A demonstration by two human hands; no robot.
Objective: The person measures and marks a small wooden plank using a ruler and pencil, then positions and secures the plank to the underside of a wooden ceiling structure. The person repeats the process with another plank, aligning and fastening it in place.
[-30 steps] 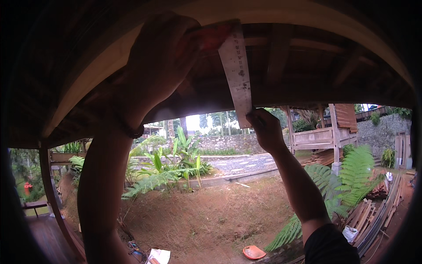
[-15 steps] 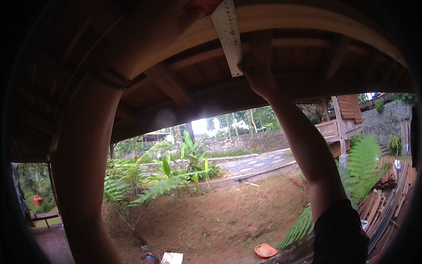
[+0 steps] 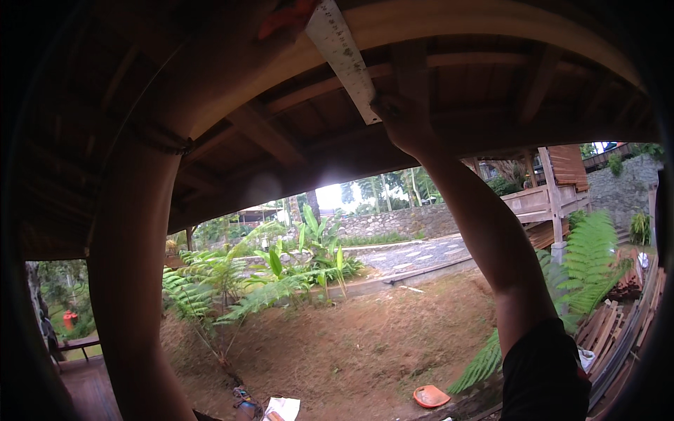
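Overhead, a flat metal ruler [image 3: 344, 59] with dark scale marks slants across the edge of a pale curved wooden beam [image 3: 456, 17]. My right hand [image 3: 406, 118] is raised, its fingers closed on the ruler's lower end. At the ruler's upper end is a red-orange piece [image 3: 286, 19]; whether it is joined to the ruler is unclear. My left hand [image 3: 263, 45] reaches up to that piece and seems closed around it, though shadow and the top edge hide most of its fingers. A dark bracelet [image 3: 168, 144] circles my left wrist.
Dark rafters and boards [image 3: 281, 133] form the low roof above. Below lies a bare earth slope [image 3: 337, 351] with ferns [image 3: 210, 281], an orange dustpan-like scoop [image 3: 430, 396] and a white sheet [image 3: 284, 408]. Stacked timber and long bars [image 3: 618, 337] lie at the right.
The ruler's upper end and the red-orange piece have shifted left, so the ruler slants more. My left hand moved left with them; my right hand keeps hold of the lower end.
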